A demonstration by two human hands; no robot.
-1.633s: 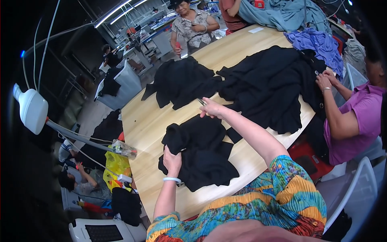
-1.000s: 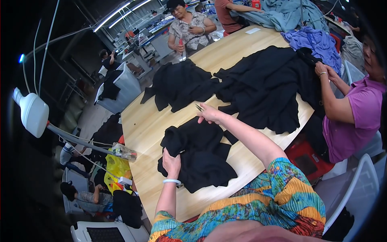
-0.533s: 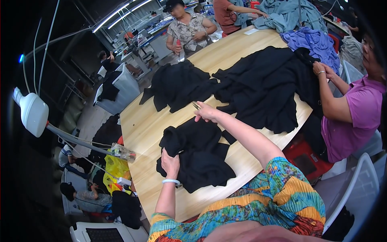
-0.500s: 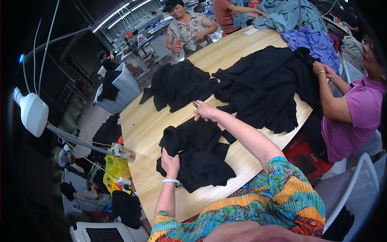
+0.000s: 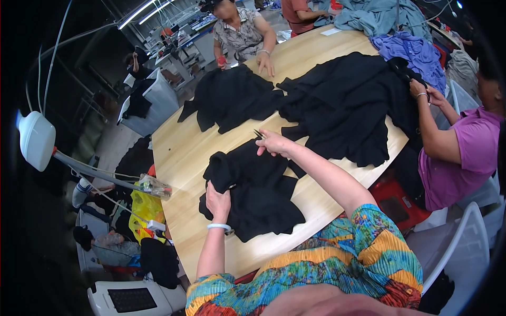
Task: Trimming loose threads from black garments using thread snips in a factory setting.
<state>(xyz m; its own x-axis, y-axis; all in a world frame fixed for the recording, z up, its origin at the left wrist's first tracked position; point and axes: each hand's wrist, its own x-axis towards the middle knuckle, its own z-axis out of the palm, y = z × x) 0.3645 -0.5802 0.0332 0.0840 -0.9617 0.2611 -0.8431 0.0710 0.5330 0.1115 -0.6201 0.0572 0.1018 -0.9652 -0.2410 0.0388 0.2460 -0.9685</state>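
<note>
A black knit garment [image 5: 261,203] lies bunched on the near part of the wooden table. My left hand [image 5: 217,203], with a pale bangle at the wrist, is closed on its left edge, where a fold of cloth stands up. Beyond the garment's far edge, my right hand [image 5: 274,144] is held out over the table. It is closed round a small two-pointed metal tool [image 5: 259,134], tweezers or thread snips; I cannot tell which. The points face away from me and touch no cloth that I can see.
Another black garment [image 5: 229,97] lies across the table, near a co-worker's hand [image 5: 266,63]. A larger black pile [image 5: 337,105] spreads to the right, where a person in purple [image 5: 458,142] handles cloth. A lamp [image 5: 38,139] on a bent arm stands left; plastic bins [image 5: 453,253] stand right.
The co-worker across the table has leaned in and laid a hand on the tabletop. My hands keep their holds with little movement; the view has shifted slightly.
</note>
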